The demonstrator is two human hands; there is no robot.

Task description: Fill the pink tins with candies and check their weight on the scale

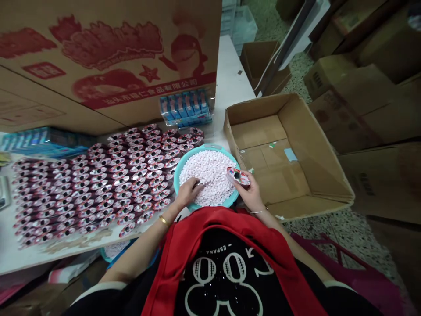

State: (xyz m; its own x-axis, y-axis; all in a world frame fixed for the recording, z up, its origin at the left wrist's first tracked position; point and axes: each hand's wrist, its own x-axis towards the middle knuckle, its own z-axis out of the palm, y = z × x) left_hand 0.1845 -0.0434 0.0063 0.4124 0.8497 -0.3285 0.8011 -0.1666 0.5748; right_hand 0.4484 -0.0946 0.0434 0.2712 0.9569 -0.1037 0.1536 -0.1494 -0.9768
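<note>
A round turquoise basin (176, 175) full of small white candies (210, 169) stands in front of me at the table's edge. On the basin's left side, my left hand (189, 192) has its fingers curled down at the candies; what lies between the fingertips is hidden. My right hand (251, 193) grips a small oval red-and-white container (238, 176) with a dark round hole in its top, holding it over the basin's right rim. Many matching oval containers (121, 180) stand upright in close rows on the table to the left, their holes facing up.
Right of the basin is an open cardboard box (283, 166) with paper scraps inside. Large printed cartons (108, 57) line the table's back, with blue packs (186, 107) before them. More cartons (368, 101) are stacked at right. A magenta stool (348, 276) stands at lower right.
</note>
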